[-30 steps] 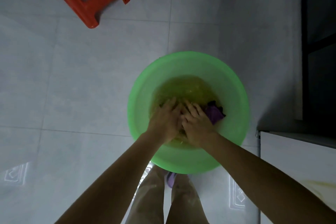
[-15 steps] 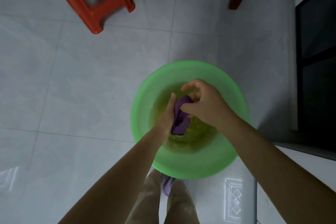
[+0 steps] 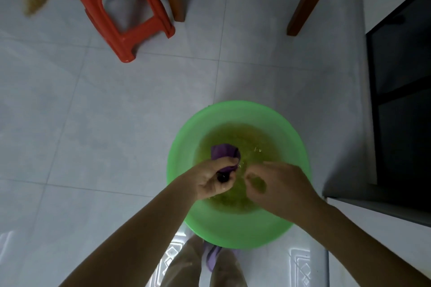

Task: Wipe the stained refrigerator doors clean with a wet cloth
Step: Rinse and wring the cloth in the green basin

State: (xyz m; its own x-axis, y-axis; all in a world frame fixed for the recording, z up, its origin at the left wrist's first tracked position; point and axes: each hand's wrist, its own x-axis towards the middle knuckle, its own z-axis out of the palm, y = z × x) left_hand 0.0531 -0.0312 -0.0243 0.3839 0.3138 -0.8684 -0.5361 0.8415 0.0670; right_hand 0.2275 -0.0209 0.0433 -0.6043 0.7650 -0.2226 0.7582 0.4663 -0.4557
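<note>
Over the green basin (image 3: 184,147) | left hand (image 3: 210,179) grips the purple cloth (image 3: 225,152) above the water | right hand (image 3: 277,184) beside it, loosely curled, empty | cloth wetted; wiping the doors judged not yet begun.

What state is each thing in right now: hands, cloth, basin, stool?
left hand: grips the purple cloth over the basin.
right hand: fingers loosely curled, holding nothing.
purple cloth: bunched, one end sticking out of the fist.
green basin: upright, holds yellowish water.
red stool: upright, untouched.
</note>
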